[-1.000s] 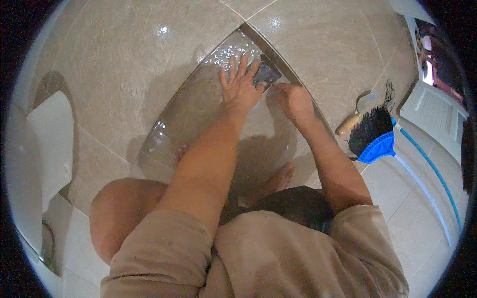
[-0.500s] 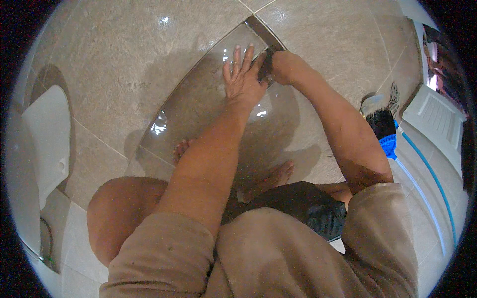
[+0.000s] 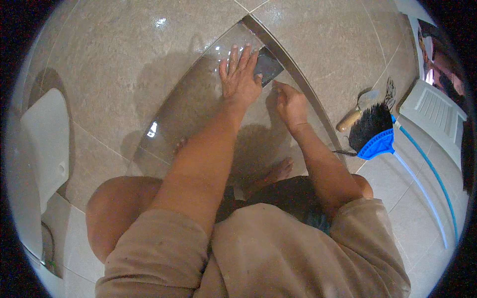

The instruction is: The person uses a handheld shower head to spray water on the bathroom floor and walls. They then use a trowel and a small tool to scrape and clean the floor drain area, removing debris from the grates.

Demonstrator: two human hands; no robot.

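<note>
My left hand (image 3: 239,74) lies with its fingers spread on the wet tile of the sunken floor section (image 3: 198,107). Next to its thumb is a dark square patch (image 3: 270,68) in the floor's corner area; whether it is a hole or a plate I cannot tell. Just on the near right side of that square, my right hand (image 3: 291,104) has its fingers curled and pinched together. Anything between those fingertips is too small to make out.
A raised tile edge (image 3: 298,74) borders the sunken section on the right. Beyond it lie a trowel (image 3: 350,119) with a wooden handle, a blue broom (image 3: 377,141) with black bristles, and a blue hose (image 3: 422,151). A white panel (image 3: 52,134) stands at left.
My right hand has drawn back toward me from the raised edge, uncovering the dark square and that edge. My left hand has stayed nearly in place.
</note>
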